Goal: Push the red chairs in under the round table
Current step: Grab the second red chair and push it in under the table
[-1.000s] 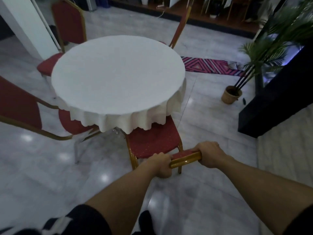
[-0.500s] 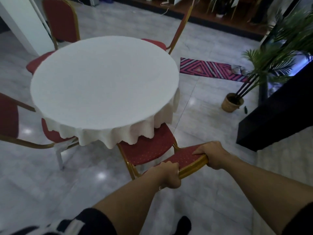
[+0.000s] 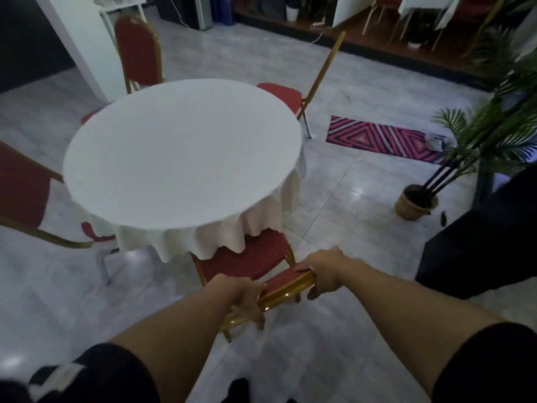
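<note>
A round table (image 3: 180, 152) under a white cloth stands in the middle of the floor. The near red chair (image 3: 247, 257) with a gold frame has the front of its seat under the cloth's hem. Its backrest top lies between my hands. My left hand (image 3: 247, 298) grips the left end of that backrest, and my right hand (image 3: 325, 271) grips the right end. A second red chair (image 3: 20, 196) stands at the left, a third (image 3: 136, 50) behind the table, and another (image 3: 282, 94) at the far right side with its seat partly under the table.
A potted palm (image 3: 415, 202) stands on the floor to the right, beside a dark block (image 3: 479, 242). A pink patterned mat (image 3: 380, 138) lies beyond the table. A white pillar (image 3: 84, 39) rises at the back left. Marble floor surrounds the table.
The near chair has slid further in under the table, with more of its seat beneath the cloth. Both hands stay on the backrest, and the view has pulled back and shifted.
</note>
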Demonstrator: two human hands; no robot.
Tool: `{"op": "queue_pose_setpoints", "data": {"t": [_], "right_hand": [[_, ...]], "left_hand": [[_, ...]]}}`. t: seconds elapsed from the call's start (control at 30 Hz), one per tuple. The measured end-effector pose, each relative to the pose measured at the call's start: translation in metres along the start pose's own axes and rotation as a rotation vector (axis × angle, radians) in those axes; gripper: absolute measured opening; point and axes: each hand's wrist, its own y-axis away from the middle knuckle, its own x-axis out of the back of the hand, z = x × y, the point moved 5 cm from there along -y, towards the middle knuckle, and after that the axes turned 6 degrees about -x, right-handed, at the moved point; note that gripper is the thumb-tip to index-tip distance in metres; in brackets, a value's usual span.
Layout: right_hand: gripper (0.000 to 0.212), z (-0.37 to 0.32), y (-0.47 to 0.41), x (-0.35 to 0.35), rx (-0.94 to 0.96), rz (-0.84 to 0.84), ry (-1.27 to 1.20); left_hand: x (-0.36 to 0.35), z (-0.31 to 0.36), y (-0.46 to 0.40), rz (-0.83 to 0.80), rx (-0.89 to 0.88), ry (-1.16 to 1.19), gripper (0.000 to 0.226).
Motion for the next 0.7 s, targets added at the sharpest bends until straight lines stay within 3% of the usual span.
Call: {"op": "queue_pose_setpoints", "data": {"t": [0.13,0.23,0.33,0.43,0.7], "right_hand": [[0.094,0.023,0.001,0.036,-0.043,-0.185,-0.122],[0.093,0.053,0.008,0.087,-0.117,-0.045,-0.18],[0.089,0.094,0.017,0.127,-0.197,0.151,-0.302],[0.109,0.13,0.023,0.155,-0.282,0.241,-0.395],[0.124,0.218,0.033,0.218,-0.381,0.36,-0.485]], "left_hand": [[0.042,0.02,0.005,-0.086,0.05,0.064,0.108],[0.098,0.031,0.007,0.028,0.056,0.2,0.1],[0.164,0.049,0.005,0.272,-0.042,0.054,0.074],[0.223,0.068,0.005,0.486,-0.063,-0.079,0.072],[0.334,0.132,-0.005,0.657,-0.085,-0.197,0.08]]}}
